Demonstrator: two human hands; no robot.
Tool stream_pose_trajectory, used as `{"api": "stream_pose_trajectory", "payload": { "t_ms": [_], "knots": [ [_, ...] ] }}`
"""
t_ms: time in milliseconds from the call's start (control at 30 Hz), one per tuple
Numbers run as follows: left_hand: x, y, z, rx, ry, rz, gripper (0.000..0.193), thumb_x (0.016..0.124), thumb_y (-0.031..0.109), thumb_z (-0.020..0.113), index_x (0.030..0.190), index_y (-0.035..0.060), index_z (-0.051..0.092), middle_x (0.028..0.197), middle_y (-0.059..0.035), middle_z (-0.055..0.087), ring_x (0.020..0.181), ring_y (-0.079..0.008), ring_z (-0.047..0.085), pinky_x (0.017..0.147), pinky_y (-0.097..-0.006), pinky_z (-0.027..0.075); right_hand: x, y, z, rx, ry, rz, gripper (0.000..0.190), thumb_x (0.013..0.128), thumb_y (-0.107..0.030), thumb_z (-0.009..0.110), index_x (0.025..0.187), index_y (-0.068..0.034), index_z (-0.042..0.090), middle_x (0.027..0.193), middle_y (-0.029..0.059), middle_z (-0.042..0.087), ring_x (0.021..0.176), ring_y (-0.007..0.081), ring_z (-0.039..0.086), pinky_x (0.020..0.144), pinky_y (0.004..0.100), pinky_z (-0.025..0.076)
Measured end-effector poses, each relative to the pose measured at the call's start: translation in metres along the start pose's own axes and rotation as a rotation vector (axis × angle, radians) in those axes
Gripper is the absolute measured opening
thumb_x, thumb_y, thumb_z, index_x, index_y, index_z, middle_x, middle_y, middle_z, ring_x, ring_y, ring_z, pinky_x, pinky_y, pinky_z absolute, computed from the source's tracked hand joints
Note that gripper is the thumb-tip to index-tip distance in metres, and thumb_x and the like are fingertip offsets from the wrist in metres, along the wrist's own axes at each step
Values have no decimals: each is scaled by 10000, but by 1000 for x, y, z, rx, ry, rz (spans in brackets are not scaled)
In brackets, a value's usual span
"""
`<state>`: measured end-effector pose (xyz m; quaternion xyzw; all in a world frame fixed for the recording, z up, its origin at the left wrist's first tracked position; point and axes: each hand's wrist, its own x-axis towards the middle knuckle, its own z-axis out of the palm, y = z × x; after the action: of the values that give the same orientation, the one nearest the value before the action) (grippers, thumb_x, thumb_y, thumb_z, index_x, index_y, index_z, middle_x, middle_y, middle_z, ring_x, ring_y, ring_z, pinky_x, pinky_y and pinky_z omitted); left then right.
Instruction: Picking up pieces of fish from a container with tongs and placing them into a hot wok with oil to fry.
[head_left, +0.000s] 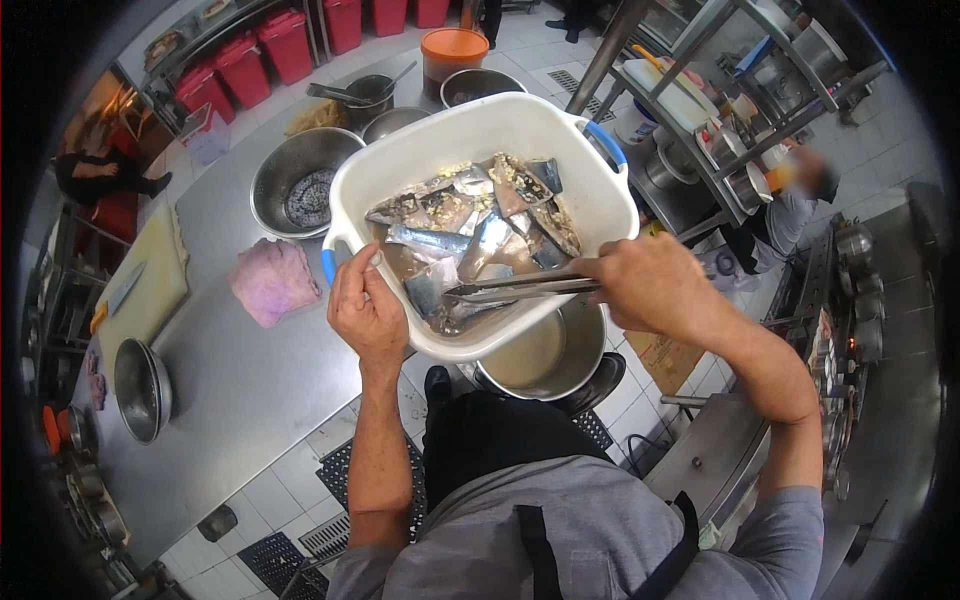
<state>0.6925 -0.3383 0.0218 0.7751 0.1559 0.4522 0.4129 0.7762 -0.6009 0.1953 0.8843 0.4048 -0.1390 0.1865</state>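
Note:
My left hand (367, 309) grips the near left side of a white plastic tub (600, 187), by its blue-trimmed handle (328, 266). Inside lie several cut pieces of silver-blue fish (435, 241) in brownish liquid, some topped with chopped garlic-like bits (454, 206). With my right hand (651, 281) I hold metal tongs (536, 285), which reach over the tub's near right rim. Their tips are down at the fish by the near side; whether a piece is pinched between them I cannot tell. Below the tub stands a large steel pot (536, 360) of cloudy liquid.
A steel table (255, 390) carries metal bowls (142, 390), a pink cloth (274, 281) and a cutting board (154, 277) with a knife (124, 289). An orange-lidded bucket (454, 56) stands beyond the tub. Another person (787, 217) is by the shelving at right; a stove (855, 315) runs along the right.

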Motion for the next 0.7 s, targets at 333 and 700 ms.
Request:
{"api": "stream_pose_trajectory", "payload": {
  "t_ms": [333,700],
  "knots": [
    [0,2,2,10,-6,-10,261,932,-23,538,1113,-11,727,983,-136,736,868,-220,693,778,-336,529,24,8,23,71,176,153,362,868,-240,734,1209,-125,699,897,125,723,777,335,722,695,453,574],
    [0,2,-1,18,10,-4,273,918,-28,530,1105,-6,728,933,-136,714,819,-225,669,738,-340,515,5,19,1,12,271,86,500,814,-163,749,1302,-123,644,947,90,682,846,296,716,692,440,559]
  ]
}}
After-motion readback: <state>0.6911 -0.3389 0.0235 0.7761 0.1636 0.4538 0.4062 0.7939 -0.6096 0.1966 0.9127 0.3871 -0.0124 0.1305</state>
